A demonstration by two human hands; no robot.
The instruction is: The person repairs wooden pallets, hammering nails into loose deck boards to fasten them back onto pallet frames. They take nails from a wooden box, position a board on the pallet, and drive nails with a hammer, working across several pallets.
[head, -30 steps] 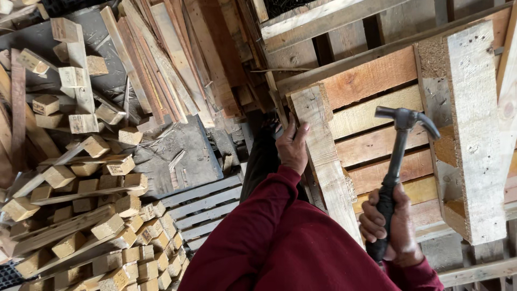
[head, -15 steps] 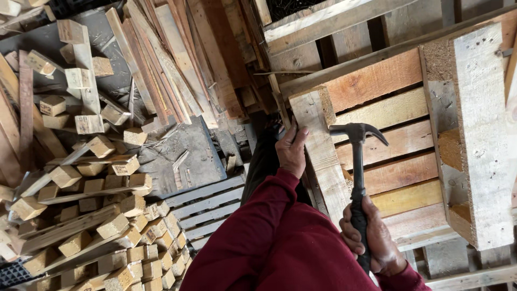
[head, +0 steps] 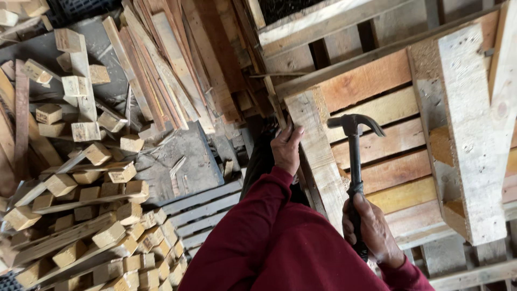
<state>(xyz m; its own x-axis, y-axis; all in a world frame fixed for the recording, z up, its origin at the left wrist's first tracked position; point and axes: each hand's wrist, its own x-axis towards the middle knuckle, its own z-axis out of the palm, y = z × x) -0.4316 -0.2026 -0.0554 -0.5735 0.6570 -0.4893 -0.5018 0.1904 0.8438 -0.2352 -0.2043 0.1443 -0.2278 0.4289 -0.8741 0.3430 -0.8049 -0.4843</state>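
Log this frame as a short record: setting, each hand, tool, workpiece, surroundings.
setting: wood workshop seen from a head camera, looking down
left hand: grips the edge of a pale upright board on the pallet
right hand: closed around the handle of a claw hammer, head raised above the slats
workpiece: wooden pallet with orange and pale slats
clothing: dark red sleeves
surroundings: pile of small wood blocks at left, loose planks stacked beyond it

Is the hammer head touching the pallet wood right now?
No: the black claw hammer is held by the right hand with its head in the air, apart from the wooden pallet boards.
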